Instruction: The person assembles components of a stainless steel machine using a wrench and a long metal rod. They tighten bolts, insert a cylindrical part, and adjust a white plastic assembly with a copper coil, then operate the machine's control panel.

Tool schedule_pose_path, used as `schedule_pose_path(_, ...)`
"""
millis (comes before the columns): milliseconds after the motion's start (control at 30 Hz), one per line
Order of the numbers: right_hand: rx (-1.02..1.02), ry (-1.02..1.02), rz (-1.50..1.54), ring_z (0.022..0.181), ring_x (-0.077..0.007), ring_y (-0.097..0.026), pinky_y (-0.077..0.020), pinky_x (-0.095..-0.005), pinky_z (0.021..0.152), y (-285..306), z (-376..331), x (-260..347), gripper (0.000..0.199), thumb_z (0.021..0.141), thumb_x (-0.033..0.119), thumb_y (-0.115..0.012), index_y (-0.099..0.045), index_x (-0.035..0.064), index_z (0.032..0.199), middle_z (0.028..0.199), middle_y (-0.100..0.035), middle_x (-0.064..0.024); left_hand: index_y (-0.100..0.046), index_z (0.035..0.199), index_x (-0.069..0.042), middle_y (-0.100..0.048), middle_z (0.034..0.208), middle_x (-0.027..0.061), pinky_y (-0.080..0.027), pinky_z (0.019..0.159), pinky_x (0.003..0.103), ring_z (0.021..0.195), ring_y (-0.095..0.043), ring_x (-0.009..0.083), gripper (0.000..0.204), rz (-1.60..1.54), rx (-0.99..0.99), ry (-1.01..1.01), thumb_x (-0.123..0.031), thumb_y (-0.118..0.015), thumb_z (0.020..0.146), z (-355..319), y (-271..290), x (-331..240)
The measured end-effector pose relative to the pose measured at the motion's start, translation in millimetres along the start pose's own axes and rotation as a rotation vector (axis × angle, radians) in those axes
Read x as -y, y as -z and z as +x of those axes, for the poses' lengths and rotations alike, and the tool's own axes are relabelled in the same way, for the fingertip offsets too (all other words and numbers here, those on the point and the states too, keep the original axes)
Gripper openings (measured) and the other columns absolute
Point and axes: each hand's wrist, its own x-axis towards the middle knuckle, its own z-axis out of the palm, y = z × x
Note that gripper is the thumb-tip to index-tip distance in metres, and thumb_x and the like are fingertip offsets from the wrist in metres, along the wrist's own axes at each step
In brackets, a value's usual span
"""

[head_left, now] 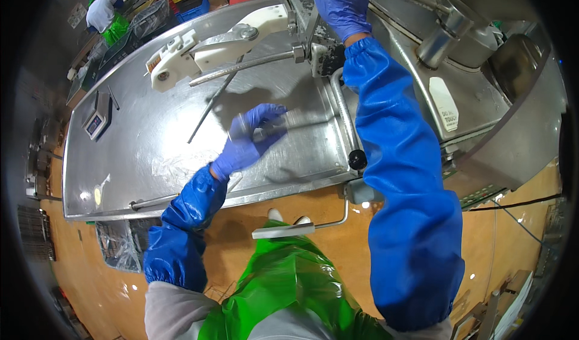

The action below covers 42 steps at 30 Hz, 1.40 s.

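My left hand (247, 141), in a purple glove, is over the steel table (139, 135). Its fingers curl around a blurred, shiny or see-through item that I cannot make out. At the upper edge my right hand (342, 5), gloved alike, rests closed at the top of a worn metal block (322, 56) on the machine; what its fingers grip is hidden. From that block a white jointed plastic arm (226, 49) reaches left above the table, with a metal rod (250, 67) beside it. A bent steel handle with a black knob (357, 159) stands below my right forearm.
A steel machine housing (512, 141) with a cylindrical fitting (443, 41) stands at the right. On the table's left lies a small device with a display (96, 117). A white-padded lever (283, 231) juts out before my apron. A co-worker (105, 14) stands far left by crates.
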Motion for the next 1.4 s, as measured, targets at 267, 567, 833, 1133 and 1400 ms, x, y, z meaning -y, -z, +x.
schedule_pose_path(267, 0.291, -0.140, 0.219, 0.083, -0.0418, -0.060, -0.0466, -0.0506, 0.072, 19, -3, 16, 0.020, 0.082, 0.015, -0.049, -0.052, 0.0028, 0.097, 0.088, -0.060, -0.0245, -0.040, 0.069, -0.017, -0.026, 0.054, -0.0064, -0.021, 0.042, 0.024, 0.043, -0.024, 0.0074, 0.034, -0.926, -0.539, 0.477, -0.031, -0.052, 0.097, 69, 49, -25)
schedule_pose_path(567, 0.332, -0.098, 0.671, 0.083, -0.0322, -0.060, -0.0484, -0.0398, 0.077, -19, -23, 14, 0.018, 0.084, 0.006, -0.050, -0.054, 0.0067, 0.101, 0.090, -0.060, -0.0165, -0.034, 0.073, -0.010, -0.029, 0.058, -0.0008, -0.027, 0.049, 0.030, 0.052, -0.029, 0.0118, 0.038, -0.194, -0.745, -0.310, -0.032, -0.036, 0.104, 84, -38, -31)
schedule_pose_path(833, 0.376, -0.189, 0.733, 0.082, -0.0269, -0.064, -0.0493, -0.0375, 0.077, -22, -15, 9, 0.014, 0.089, 0.010, -0.054, -0.053, 0.0075, 0.102, 0.091, -0.064, -0.0135, -0.049, 0.082, -0.004, -0.048, 0.069, 0.0141, -0.042, 0.056, 0.037, 0.061, -0.050, 0.0319, 0.013, -0.019, -0.604, -0.489, -0.006, -0.062, 0.079, 68, -113, 22)
schedule_pose_path(1133, 0.411, -0.260, 0.755, 0.076, -0.0162, -0.060, -0.0486, -0.0313, 0.071, -17, -11, -9, 0.012, 0.091, 0.010, -0.053, -0.052, 0.0093, 0.104, 0.087, -0.061, -0.0056, -0.055, 0.104, 0.001, -0.057, 0.074, 0.0099, -0.046, 0.057, 0.038, 0.062, -0.056, 0.0273, 0.021, 0.120, -0.760, -0.262, -0.013, -0.053, 0.089, 106, -99, 58)
schedule_pose_path(1400, 0.263, -0.135, 0.573, 0.083, -0.0277, -0.065, -0.0489, -0.0367, 0.077, -45, -11, 1, 0.012, 0.089, 0.010, -0.055, -0.053, 0.0103, 0.101, 0.089, -0.065, -0.0133, -0.052, 0.088, -0.010, -0.047, 0.063, -0.0002, -0.037, 0.050, 0.030, 0.052, -0.044, 0.0123, 0.016, -0.437, -1.027, 0.071, -0.023, -0.053, 0.096, 180, -15, 74)
